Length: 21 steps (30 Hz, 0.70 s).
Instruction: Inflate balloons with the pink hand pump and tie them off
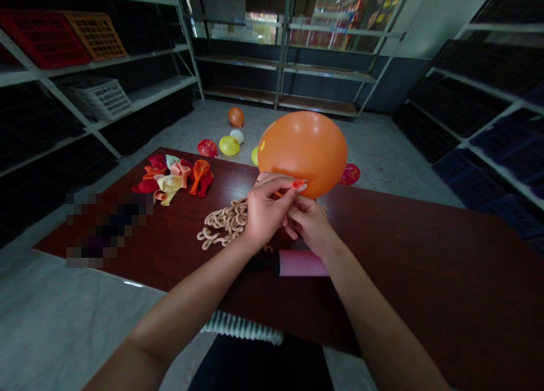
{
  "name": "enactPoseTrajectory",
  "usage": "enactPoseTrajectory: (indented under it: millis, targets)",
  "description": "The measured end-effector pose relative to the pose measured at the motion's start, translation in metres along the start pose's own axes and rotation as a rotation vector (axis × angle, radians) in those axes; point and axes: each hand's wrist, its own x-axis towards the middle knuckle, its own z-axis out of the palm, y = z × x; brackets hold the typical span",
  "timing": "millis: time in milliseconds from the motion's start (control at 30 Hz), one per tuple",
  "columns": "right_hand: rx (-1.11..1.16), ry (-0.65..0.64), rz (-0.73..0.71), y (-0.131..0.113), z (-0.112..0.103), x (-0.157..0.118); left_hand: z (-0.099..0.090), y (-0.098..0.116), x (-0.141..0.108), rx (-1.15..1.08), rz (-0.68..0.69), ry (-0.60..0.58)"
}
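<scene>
An inflated orange balloon [308, 147] rises above the table, just beyond my two hands. My left hand [272, 201] pinches the balloon's neck, whose rolled orange mouth [299, 185] shows between thumb and forefinger. Close against it, my right hand [308, 218] has its fingers closed at the same neck, with the fingertips partly hidden. Beneath my hands lies a heap of beige cord [227, 224], partly covered by my left hand. A pink balloon pump [302, 263] with a black end rests on the table below my right wrist.
Several uninflated balloons [170, 178] lie on the dark wooden table [425, 255] at the left. Inflated balloons, among them a yellow one [229, 145], sit on the floor beyond it. Shelves with crates [96, 35] stand around. A blurred-out patch [110, 229] covers the table's left part.
</scene>
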Motion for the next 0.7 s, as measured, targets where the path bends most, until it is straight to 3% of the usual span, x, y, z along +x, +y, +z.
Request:
enactPoseTrajectory:
  millis: [200, 467, 567, 633, 700]
  targets:
    - [0.009, -0.052, 0.008, -0.003, 0.001, -0.001, 0.003, 0.001, -0.003, -0.116, -0.206, -0.027]
    - [-0.010, -0.046, -0.001, -0.014, -0.008, -0.001, -0.002, -0.020, 0.008, -0.361, -0.403, -0.040]
    - [0.055, -0.031, -0.048, -0.027, -0.017, -0.002, -0.006, -0.017, 0.012, -0.295, -0.291, -0.132]
    - [0.101, -0.004, -0.082, -0.033, -0.023, -0.003, -0.008, -0.011, 0.014, -0.095, -0.078, -0.237]
    - [0.120, 0.030, -0.081, -0.036, -0.029, -0.003, -0.012, -0.005, 0.013, 0.189, 0.224, -0.345]
